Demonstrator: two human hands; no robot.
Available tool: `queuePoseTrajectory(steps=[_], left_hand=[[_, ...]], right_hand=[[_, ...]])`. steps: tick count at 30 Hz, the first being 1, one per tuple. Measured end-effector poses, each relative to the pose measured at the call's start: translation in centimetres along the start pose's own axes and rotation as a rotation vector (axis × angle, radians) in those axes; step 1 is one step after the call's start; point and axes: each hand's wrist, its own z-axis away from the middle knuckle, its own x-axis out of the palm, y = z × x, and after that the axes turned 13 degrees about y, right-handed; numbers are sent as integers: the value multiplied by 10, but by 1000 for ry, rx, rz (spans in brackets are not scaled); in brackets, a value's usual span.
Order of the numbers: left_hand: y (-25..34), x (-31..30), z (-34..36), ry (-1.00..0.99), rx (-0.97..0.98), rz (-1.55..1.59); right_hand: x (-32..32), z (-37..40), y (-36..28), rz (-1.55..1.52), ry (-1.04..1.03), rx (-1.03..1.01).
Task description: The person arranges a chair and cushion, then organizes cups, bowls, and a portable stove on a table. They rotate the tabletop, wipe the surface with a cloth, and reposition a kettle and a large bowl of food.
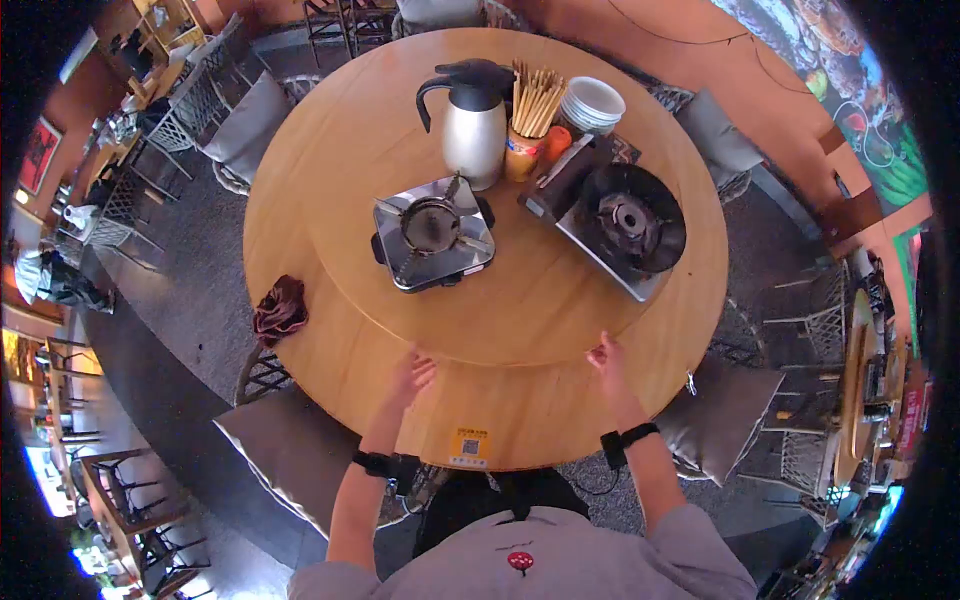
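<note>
A person stands at a round wooden table, seen from above, with both bare arms reaching forward. A yellow sticker sits on the near table edge, between the wrists and behind the fingers.

The left hand lies at the near rim of a raised wooden turntable. Its fingers are loosely spread and hold nothing. The right hand meets the same rim further right. Its fingers are bent and drawn close, and I cannot tell whether they grip the edge or only touch it.

Well left of the left fingers, a crumpled dark red cloth lies on the outer table.

Beyond the fingers, near the turntable's middle, stands a square steel stove. A second stove with a black round top stands ahead of the right fingers. Further off are a steel jug, a pot of chopsticks, an orange cup and a stack of white bowls. Cushioned chairs ring the table.

The step in hand appears to be both hands setting themselves on the turntable rim. Turning it would call for a slow, even push from both sides, since the tall jug and loose chopsticks could tip or slide.
</note>
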Motion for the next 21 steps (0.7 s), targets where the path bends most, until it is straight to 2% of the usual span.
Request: queuePoseTrajectory(steps=[1,4,7,8,10,11,14,17,21], left_hand=[[12,-1,-1,90,-5,-11],[29,-12,-2,128,45,30],[38,-19,-16,146,72,38],[39,-20,-22,139,102,38],[41,-20,-31,117,165,40],[43,-21,-35,121,162,37],[41,-19,-42,139,121,19],[43,-6,-30,152,60,-22],[36,2,-11,140,84,-17]], right_hand=[[-7,-11,-6,48,9,-3],[-14,-21,-12,-128,185,-120],[-11,-8,-2,-148,153,-65],[-10,-5,17,193,-9,-416],[-1,16,40,198,-158,-431],[22,50,36,-142,-139,-100],[51,92,24,-136,-154,7],[33,45,43,-144,-194,-24],[11,15,10,52,-110,-23]])
